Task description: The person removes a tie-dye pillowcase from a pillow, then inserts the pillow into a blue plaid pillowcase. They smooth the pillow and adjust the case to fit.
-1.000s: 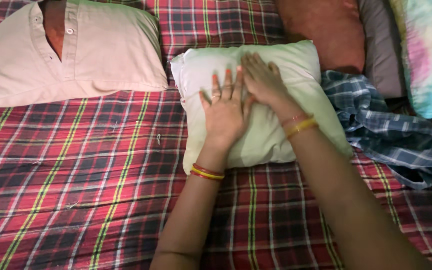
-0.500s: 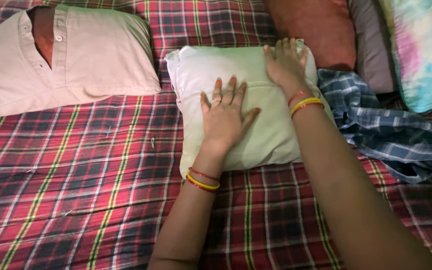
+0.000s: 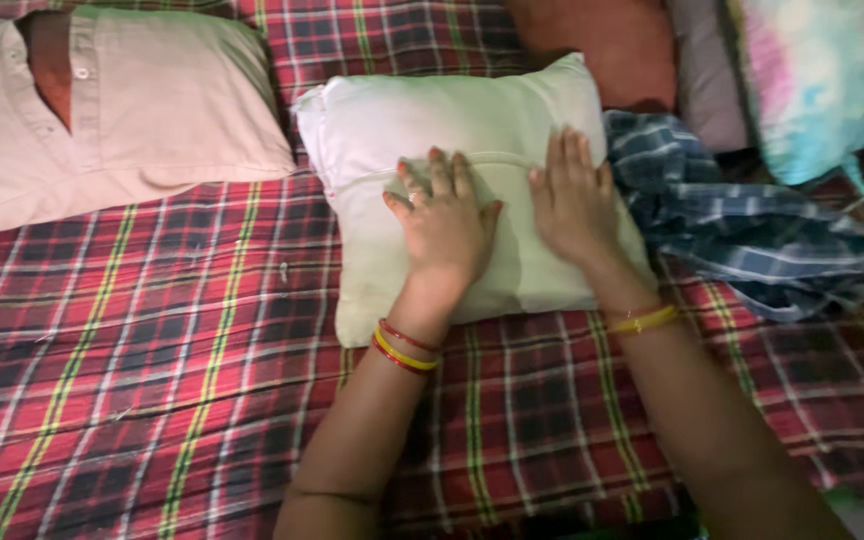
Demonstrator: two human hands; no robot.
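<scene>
A pale green-white pillow (image 3: 432, 120) lies on the red plaid bedsheet (image 3: 132, 340) in the middle of the head view. My left hand (image 3: 444, 225) lies flat on the pillow's centre, fingers slightly spread. My right hand (image 3: 572, 195) presses flat on the pillow's right side, close to its edge. Both wrists carry red and yellow bangles. Neither hand holds anything.
A beige pillow (image 3: 132, 110) in a buttoned cover lies at the upper left. A blue checked cloth (image 3: 742, 220) is bunched just right of the pillow. A rust cushion (image 3: 612, 45), a grey cushion (image 3: 702, 70) and a tie-dye pillow (image 3: 822, 80) line the top right.
My right hand slid from the pillow's top right corner down to its right side. My left hand stayed on the centre. The view shifted slightly.
</scene>
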